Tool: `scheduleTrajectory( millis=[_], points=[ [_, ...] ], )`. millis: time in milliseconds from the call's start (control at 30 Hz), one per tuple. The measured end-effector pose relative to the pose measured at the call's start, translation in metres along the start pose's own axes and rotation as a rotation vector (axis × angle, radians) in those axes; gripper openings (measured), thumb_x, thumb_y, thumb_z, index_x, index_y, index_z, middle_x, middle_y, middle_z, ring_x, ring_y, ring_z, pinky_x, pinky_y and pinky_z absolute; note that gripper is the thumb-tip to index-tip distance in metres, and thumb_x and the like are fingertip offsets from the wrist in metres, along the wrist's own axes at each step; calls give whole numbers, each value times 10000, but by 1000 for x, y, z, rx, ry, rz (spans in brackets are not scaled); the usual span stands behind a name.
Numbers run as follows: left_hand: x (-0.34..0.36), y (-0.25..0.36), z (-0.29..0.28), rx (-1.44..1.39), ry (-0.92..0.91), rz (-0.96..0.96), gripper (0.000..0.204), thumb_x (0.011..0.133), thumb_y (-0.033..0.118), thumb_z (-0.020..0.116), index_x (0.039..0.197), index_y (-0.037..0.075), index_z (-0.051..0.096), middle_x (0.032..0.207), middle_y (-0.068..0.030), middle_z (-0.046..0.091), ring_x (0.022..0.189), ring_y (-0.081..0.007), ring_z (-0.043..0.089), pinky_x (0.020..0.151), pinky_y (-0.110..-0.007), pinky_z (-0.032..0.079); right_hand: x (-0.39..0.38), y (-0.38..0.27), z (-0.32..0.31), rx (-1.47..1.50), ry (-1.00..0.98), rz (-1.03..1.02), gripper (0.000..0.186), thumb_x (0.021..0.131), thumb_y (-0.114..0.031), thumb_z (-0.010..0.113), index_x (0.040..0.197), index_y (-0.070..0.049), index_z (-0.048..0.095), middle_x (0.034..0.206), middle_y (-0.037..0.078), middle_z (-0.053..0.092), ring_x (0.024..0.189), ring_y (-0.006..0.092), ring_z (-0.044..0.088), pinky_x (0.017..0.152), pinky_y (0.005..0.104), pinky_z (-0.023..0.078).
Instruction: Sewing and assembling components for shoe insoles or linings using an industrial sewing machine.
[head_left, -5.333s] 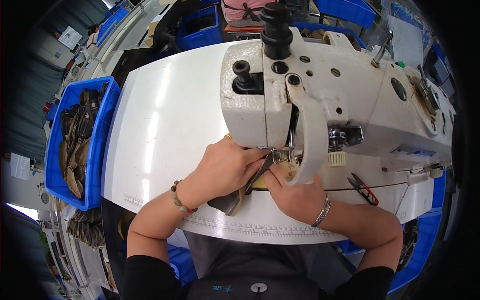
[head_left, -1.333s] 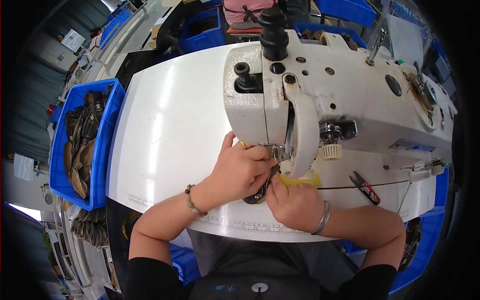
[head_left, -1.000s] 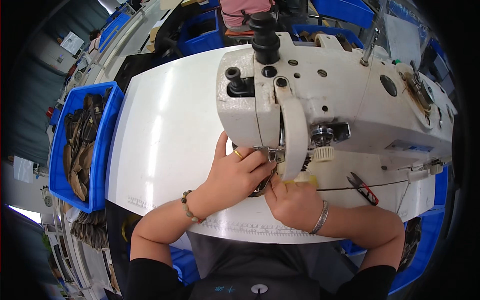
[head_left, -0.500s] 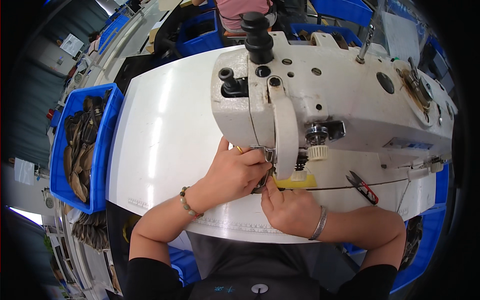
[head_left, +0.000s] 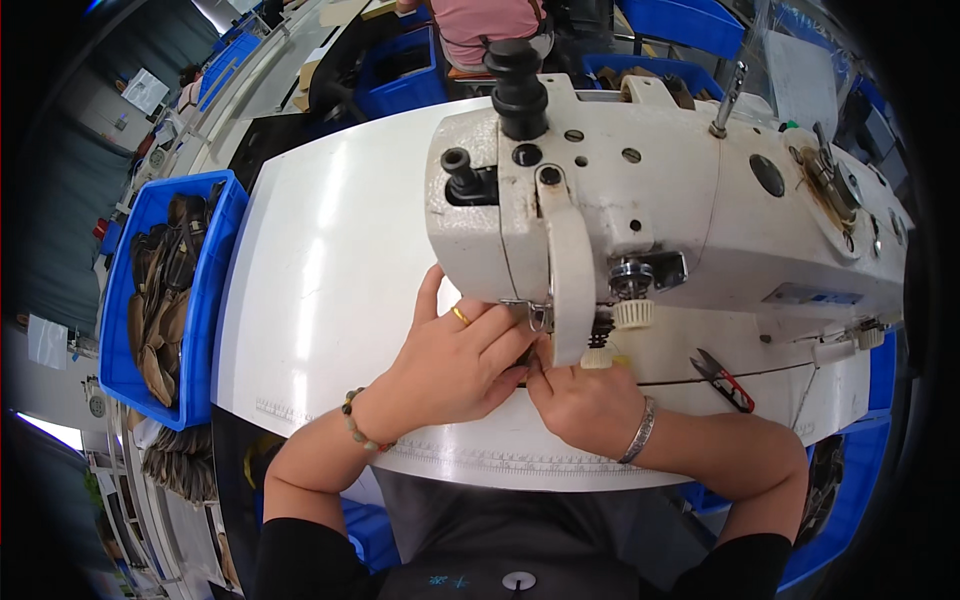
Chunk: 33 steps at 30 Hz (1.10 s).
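Under the head of a white sewing machine (head_left: 560, 200), my two hands meet at the needle area. My left hand (head_left: 450, 365), with a gold ring and a bead bracelet, has its thumb and bent fingers closed on a small dark piece (head_left: 526, 357). Most of that piece is hidden by the fingers, so its kind does not show. From the right, my right hand (head_left: 588, 405) pinches at the same piece, fingertips close to my left thumb. A thin dark binding strip (head_left: 680, 381) runs from beside my right hand across the table to the right.
Red-handled thread snips (head_left: 724, 380) lie right of my hand, across the strip. A blue bin (head_left: 232, 230) of dark and brown pieces stands at the table's left. A printed ruler (head_left: 480, 460) follows the white table's (head_left: 330, 230) front edge. Beyond the machine sits a person in pink (head_left: 488, 30).
My left hand has shifted slightly left, its fingers more spread at the knuckles. My right hand has moved a little away from me, and the dark piece is more covered. The view has tilted slightly.
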<state>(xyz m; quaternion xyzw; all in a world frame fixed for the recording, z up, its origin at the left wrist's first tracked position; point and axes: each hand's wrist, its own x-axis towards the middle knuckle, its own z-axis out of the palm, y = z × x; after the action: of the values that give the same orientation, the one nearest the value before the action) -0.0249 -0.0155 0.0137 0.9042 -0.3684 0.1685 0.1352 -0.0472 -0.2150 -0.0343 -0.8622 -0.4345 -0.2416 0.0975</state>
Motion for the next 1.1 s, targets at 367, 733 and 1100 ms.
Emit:
scheduleTrajectory(
  millis=[367, 733, 1100],
  points=[
    [-18, 9, 4, 257, -23, 11, 208, 812, 162, 656, 1005, 189, 727, 917, 62, 529, 967, -123, 564, 1161, -670, 176, 2, 3, -5, 3, -35, -32, 253, 769, -128, 610, 927, 42, 709, 994, 291, 715, 589, 170, 681, 451, 288, 497],
    [-13, -1, 6, 2, -66, 11, 315, 717, 129, 733, 1028, 180, 743, 1000, 51, 581, 1004, -170, 578, 1091, -590, 308, -1, -4, -4, -29, -23, -62, 245, 750, -141, 617, 908, 19, 711, 980, 279, 717, 547, 141, 611, 446, 274, 462],
    [-14, -8, 26, -218, -21, -31, 192, 759, 99, 750, 950, 113, 742, 950, -4, 640, 920, -211, 600, 905, -410, 430, -5, -8, -1, 36, 3, -90, 225, 719, -150, 630, 861, 9, 701, 957, 231, 719, 541, 141, 592, 443, 267, 437]
  ],
)
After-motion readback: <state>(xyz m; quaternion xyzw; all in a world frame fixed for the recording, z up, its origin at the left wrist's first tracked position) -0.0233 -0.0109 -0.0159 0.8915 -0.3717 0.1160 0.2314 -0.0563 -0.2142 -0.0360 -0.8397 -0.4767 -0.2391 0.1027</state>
